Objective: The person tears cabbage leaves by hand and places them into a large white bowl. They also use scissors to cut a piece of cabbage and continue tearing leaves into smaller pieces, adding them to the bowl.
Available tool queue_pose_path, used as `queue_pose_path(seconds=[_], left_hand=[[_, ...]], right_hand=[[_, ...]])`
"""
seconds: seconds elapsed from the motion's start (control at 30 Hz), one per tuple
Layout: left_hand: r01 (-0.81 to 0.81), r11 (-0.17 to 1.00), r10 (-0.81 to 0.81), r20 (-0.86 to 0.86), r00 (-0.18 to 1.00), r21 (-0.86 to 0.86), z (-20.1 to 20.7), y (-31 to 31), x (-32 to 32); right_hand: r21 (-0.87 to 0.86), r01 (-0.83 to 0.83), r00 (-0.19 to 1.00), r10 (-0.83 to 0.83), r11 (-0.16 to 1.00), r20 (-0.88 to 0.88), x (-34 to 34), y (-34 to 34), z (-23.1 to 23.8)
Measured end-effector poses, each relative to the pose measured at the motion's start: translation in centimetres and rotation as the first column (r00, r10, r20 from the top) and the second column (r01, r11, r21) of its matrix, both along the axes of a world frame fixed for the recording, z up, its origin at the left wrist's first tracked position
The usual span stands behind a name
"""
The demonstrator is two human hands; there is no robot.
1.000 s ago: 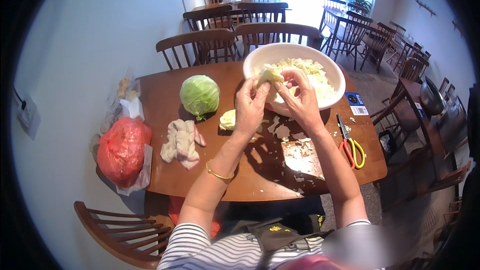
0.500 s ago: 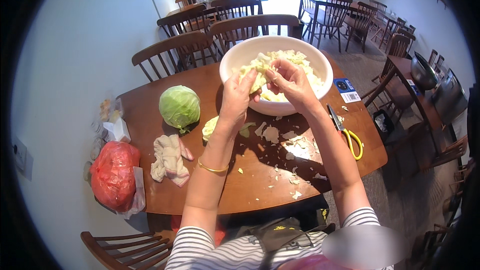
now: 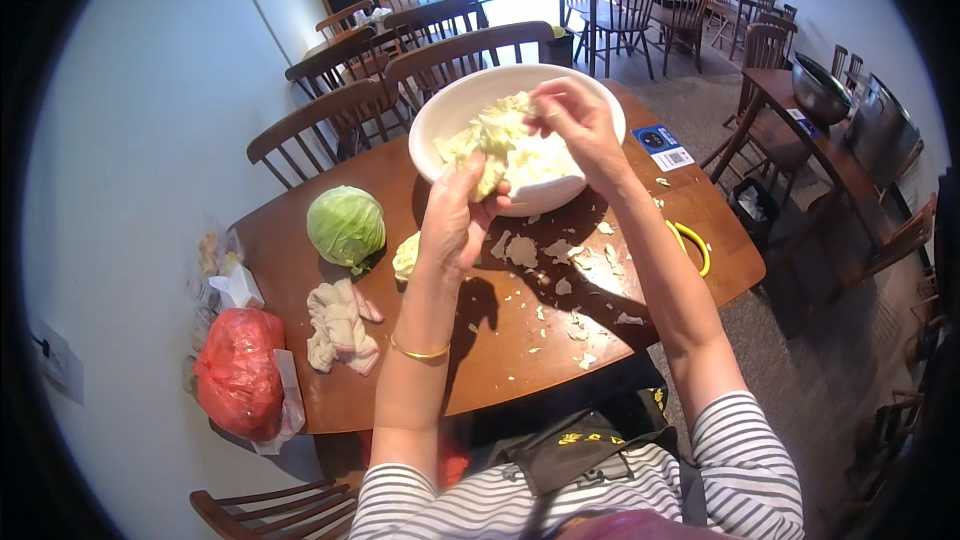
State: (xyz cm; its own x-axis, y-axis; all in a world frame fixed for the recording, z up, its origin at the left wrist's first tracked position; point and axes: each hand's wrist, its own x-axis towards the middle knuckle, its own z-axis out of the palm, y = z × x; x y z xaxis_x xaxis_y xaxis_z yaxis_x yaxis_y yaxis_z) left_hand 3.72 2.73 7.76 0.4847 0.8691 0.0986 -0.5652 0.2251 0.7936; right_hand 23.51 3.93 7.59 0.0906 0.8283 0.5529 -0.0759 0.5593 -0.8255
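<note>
My left hand (image 3: 460, 218) holds a pale green cabbage piece (image 3: 490, 178) over the near side of a big white bowl (image 3: 424, 152). Torn cabbage (image 3: 545, 162) lies inside the bowl. Over the bowl's right part, my right hand (image 3: 578, 130) has its fingers drawn together in a pinch. They are slightly blurred, and I cannot make out what is between them. A whole green cabbage (image 3: 346, 227) sits to the left on the table. Partly hidden by my left forearm is a smaller cut cabbage chunk (image 3: 405, 256).
Cabbage scraps (image 3: 521, 251) litter the wooden table (image 3: 500, 375). Yellow-handled scissors (image 3: 703, 250) lie partly behind my right forearm, near a blue-and-white card (image 3: 664, 148). At left are a crumpled cloth (image 3: 340, 325) and a red plastic bag (image 3: 241, 375). Chairs (image 3: 470, 58) stand beyond the bowl.
My hands were close together on the cabbage piece; now they are farther apart. The right has moved up and away, while the left keeps the piece. The whole view has shifted slightly.
</note>
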Motion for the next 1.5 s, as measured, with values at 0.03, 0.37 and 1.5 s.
queue_pose_path(seconds=[0.03, 0.37, 1.5], left_hand=[[-0.034, 0.993, 0.043, -0.075, 0.996, 0.112, -0.2, -0.5, 0.3], [-0.229, 0.862, 0.381, -0.282, 0.880, 0.452, -4.9, -4.2, 0.3], [-0.143, 0.981, 0.161, -0.149, 0.975, 0.130, -7.5, -4.5, 0.7]], right_hand=[[-0.004, 0.208, 0.927, -0.196, 0.978, 0.321, 0.6, 0.4, -0.3], [-0.035, 0.082, 0.846, -0.051, 0.996, 0.532, -2.1, -5.0, -2.5], [0.087, 0.188, 0.776, -0.203, 0.978, 0.598, -1.3, -6.1, -2.6]])
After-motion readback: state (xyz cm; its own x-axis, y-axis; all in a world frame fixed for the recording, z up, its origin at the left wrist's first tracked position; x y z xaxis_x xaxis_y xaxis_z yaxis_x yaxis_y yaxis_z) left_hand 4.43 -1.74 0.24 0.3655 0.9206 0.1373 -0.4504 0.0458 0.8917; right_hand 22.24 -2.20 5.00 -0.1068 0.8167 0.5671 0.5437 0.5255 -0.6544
